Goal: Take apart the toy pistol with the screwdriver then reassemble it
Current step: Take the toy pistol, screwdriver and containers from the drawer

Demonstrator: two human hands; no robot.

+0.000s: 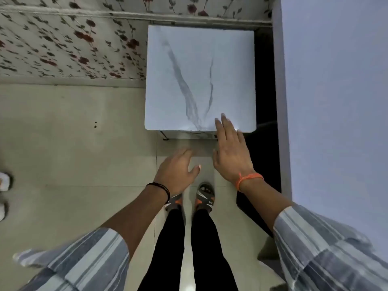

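Below, one small table (199,80), square white top with grey marble veining, set against a floral-papered wall (69,45) and beside a pale blue surface (336,91) on the right; floor (73,133) of beige tile. Right hand (231,152): fingers straight and released, holding nothing, tips over the table's near right corner; whether they touch the top cannot be told; orange thread (248,178) at the wrist. Left hand (178,173): fingers loosely spread, released, holding nothing, above the floor just short of the table's near edge; black band (161,187) at the wrist. Striped sleeves (315,248), black trousers, grey-and-orange sandals (205,195). Toy pistol and screwdriver: neither in view.
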